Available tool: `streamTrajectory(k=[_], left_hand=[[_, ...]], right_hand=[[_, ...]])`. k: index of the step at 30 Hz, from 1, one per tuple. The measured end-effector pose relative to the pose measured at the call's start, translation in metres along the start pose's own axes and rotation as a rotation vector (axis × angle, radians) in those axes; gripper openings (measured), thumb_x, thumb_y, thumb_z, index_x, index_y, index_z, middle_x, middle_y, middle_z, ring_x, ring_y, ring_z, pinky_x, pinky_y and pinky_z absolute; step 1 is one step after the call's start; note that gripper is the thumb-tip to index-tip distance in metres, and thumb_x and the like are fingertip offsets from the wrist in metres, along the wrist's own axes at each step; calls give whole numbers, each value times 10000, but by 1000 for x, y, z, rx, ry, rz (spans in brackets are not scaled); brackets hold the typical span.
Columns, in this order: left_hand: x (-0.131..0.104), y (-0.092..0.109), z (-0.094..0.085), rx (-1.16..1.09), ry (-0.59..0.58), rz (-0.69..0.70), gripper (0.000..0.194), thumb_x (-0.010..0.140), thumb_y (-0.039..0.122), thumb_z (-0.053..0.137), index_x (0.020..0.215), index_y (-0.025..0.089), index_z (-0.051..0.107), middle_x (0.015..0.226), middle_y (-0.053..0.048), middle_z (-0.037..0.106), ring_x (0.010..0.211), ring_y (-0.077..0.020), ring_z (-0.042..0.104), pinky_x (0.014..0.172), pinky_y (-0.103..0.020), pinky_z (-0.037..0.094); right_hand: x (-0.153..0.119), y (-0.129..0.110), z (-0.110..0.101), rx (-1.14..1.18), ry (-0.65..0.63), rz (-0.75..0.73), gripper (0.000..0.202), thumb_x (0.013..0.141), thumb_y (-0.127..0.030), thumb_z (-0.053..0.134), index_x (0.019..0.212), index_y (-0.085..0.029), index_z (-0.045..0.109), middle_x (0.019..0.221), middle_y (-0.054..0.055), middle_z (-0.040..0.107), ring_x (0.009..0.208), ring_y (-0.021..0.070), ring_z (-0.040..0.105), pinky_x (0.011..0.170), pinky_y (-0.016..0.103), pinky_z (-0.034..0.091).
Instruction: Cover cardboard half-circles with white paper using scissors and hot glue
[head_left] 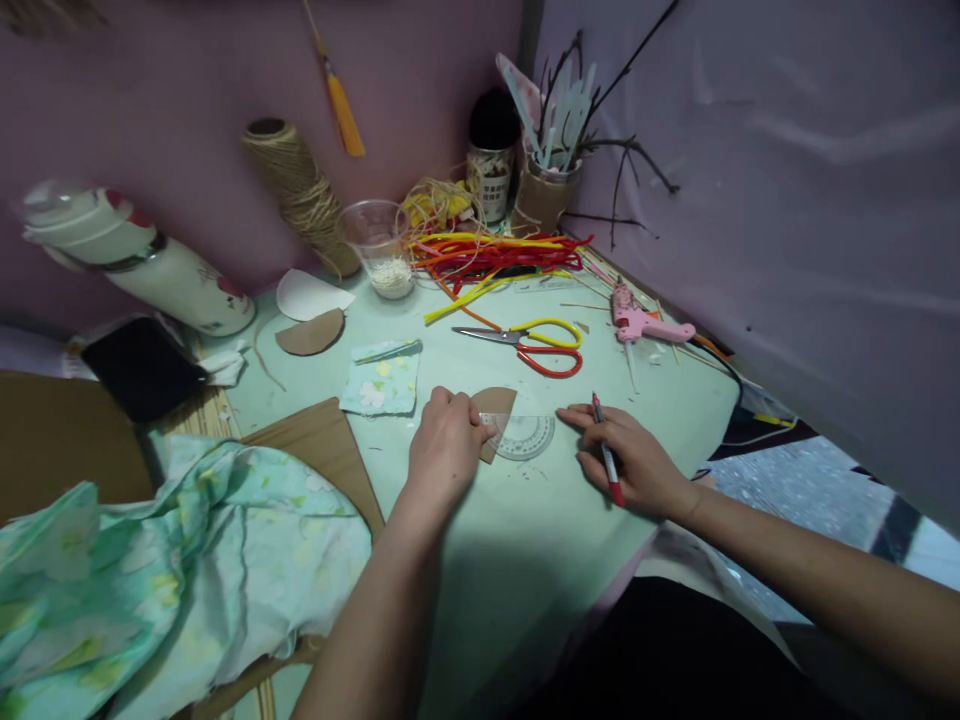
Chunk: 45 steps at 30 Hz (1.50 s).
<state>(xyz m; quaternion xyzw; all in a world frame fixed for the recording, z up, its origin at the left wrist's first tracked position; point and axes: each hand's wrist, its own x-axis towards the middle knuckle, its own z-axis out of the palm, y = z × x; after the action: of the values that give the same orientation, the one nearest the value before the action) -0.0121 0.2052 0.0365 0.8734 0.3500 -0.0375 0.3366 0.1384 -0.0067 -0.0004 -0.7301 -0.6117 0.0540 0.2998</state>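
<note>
A clear protractor [525,436] lies partly over a small brown cardboard piece [495,403] on the pale green table. My left hand [448,440] is closed at the left end of the protractor, its thumb and fingers pressed on it and the cardboard. My right hand [626,462] holds a red and white pen [608,455] between its fingers, with the index finger stretched toward the protractor's right end. Beyond them lie scissors [517,337] with one yellow and one red handle, pointing left. A floral fabric square [381,378] rests left of my left hand.
Behind are a clear cup [391,275], twine spool [300,190], coloured pipe cleaners [495,258] and a jar of sticks [544,195]. A pink glue gun [645,325] lies right. Left are a bottle [172,280], dark phone [142,368], cardboard [322,440] and floral cloth [247,550].
</note>
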Motion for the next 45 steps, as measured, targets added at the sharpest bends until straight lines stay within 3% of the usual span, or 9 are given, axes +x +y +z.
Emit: streamTrajectory(k=[4, 9, 13, 18, 25, 35, 45], left_hand=[[0, 0, 0, -16, 8, -6, 101, 828, 238, 644, 803, 198, 554, 994, -52, 494, 943, -206, 548, 812, -322, 443], [-1, 0, 0, -8, 0, 2, 102, 834, 235, 642, 814, 194, 551, 988, -52, 495, 939, -205, 547, 829, -324, 445], [-1, -1, 0, 2, 3, 8, 99, 844, 246, 637, 837, 194, 552, 990, -53, 494, 940, -205, 548, 840, -328, 449], [0, -1, 0, -8, -9, 0, 93, 847, 250, 633, 843, 196, 557, 1002, -55, 495, 948, -204, 547, 846, -329, 454], [0, -2, 0, -3, -16, 0, 93, 855, 260, 622, 845, 201, 550, 994, -52, 491, 950, -206, 548, 857, -339, 460], [0, -2, 0, 11, -19, -7, 105, 850, 268, 631, 844, 207, 546, 998, -50, 499, 971, -213, 550, 840, -333, 459], [0, -1, 0, -7, -18, -17, 106, 845, 264, 637, 838, 209, 547, 1010, -50, 500, 970, -209, 551, 838, -329, 463]], right_hand=[[0, -1, 1, 10, 13, -18, 196, 787, -128, 599, 905, -245, 494, 1287, 108, 644, 1212, 286, 579, 945, 492, 490], [17, -24, 8, 43, 112, 2, 195, 810, -186, 631, 921, -242, 481, 1269, 121, 650, 1147, 290, 612, 925, 511, 476], [34, -38, 22, 95, 69, -16, 206, 823, -270, 680, 919, -236, 501, 1258, 123, 655, 1142, 289, 610, 902, 505, 489], [39, -37, 32, 138, 24, -11, 204, 823, -296, 705, 899, -230, 527, 1225, 111, 673, 1117, 269, 616, 885, 485, 497], [43, -45, 36, 108, 81, 4, 177, 804, -219, 666, 902, -238, 520, 1213, 101, 673, 1112, 280, 608, 894, 501, 485], [49, -54, 49, 79, 166, 137, 341, 692, -190, 675, 924, -238, 430, 1114, 129, 644, 996, 322, 589, 856, 524, 473], [44, -47, 42, 70, 98, 116, 360, 709, -195, 687, 947, -236, 421, 1168, 140, 619, 1041, 329, 569, 867, 537, 474]])
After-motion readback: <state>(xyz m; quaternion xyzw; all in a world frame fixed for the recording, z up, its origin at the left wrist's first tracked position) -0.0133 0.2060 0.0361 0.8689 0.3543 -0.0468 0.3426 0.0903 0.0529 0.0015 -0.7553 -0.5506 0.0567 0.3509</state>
